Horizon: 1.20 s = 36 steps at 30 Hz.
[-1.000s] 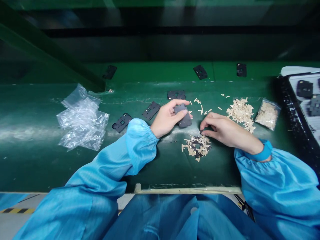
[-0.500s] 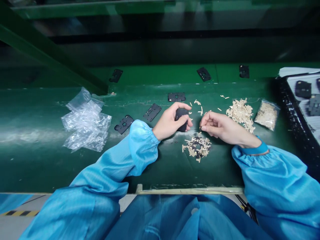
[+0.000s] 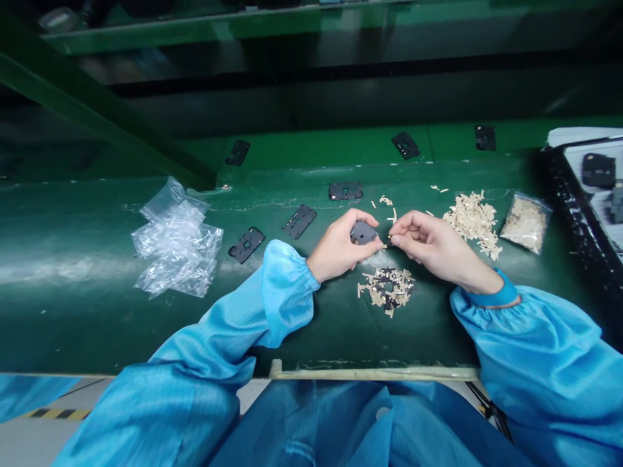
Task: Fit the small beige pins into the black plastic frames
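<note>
My left hand (image 3: pixel 341 246) is closed around a small dark plastic plate (image 3: pixel 363 232), held just above the green belt (image 3: pixel 87 324). My right hand (image 3: pixel 428 243) pinches a tiny piece I cannot make out at its fingertips, right against the plate's right edge. Below both hands lies a small heap of tan strips mixed with dark bits (image 3: pixel 388 288). Blue sleeves cover both arms.
Three more dark plates (image 3: pixel 247 244) (image 3: pixel 300 220) (image 3: pixel 345 191) lie left and behind the hands, others farther back. Crumpled clear bags (image 3: pixel 178 240) sit at left. A larger tan strip pile (image 3: pixel 472 220), a filled bag (image 3: pixel 524 224) and a black tray (image 3: pixel 584 214) stand at right.
My right hand rose from the small heap and moved left to meet the plate. My left hand turned the plate and brought it toward the right hand.
</note>
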Available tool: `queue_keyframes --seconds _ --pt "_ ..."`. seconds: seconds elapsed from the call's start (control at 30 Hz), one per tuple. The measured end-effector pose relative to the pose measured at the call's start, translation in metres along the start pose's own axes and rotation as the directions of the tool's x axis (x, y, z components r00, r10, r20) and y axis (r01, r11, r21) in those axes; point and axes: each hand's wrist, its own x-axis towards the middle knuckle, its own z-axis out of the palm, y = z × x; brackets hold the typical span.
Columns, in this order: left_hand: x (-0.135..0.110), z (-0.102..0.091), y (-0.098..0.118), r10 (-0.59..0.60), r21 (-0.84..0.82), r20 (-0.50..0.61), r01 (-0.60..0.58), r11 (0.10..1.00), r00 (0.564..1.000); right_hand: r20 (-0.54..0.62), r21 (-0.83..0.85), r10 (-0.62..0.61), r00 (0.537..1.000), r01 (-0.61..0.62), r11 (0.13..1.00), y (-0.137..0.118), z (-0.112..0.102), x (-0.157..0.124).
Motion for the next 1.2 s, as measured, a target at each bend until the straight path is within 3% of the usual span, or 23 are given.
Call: queue_keyframes --seconds 0.1,0.2,0.27,0.33,0.47,0.57,0.83,1.2 --pt "0.002 -0.002 0.002 -0.035 -0.09 -0.05 0.03 0.995 0.998 -0.001 -0.087 -0.002 1.0 0.002 0.996 0.001 -0.005 0.0" --pt "0.002 -0.003 0.005 -0.038 -0.178 -0.067 0.026 0.984 0.997 0.181 -0.238 -0.032 0.983 0.076 0.968 -0.002 -0.007 -0.002" --pt "0.001 -0.003 0.006 -0.036 -0.217 -0.068 0.02 0.976 0.997 0.242 -0.284 -0.068 0.968 0.138 0.949 -0.004 -0.004 -0.003" --pt "-0.001 -0.002 0.006 -0.037 -0.247 -0.07 0.018 0.969 0.997 0.194 -0.225 -0.055 0.979 0.099 0.969 -0.004 0.002 -0.004" --pt "-0.003 0.002 0.006 -0.042 -0.299 -0.086 0.014 0.954 0.995 0.101 0.046 0.085 0.991 -0.09 0.995 -0.001 0.017 -0.003" --pt "-0.005 0.007 0.004 -0.027 -0.318 -0.097 -0.005 0.948 0.995 0.036 0.125 0.088 0.996 -0.091 0.988 -0.002 0.027 -0.002" --pt "-0.006 0.011 0.0 0.023 -0.218 -0.158 -0.057 0.974 0.987 -0.183 0.135 0.042 0.982 -0.017 0.991 0.0 0.033 -0.004" --pt "-0.006 0.012 -0.001 0.034 -0.066 -0.192 -0.048 0.997 0.981 -0.227 0.081 0.009 0.974 0.01 0.997 -0.001 0.033 -0.004"
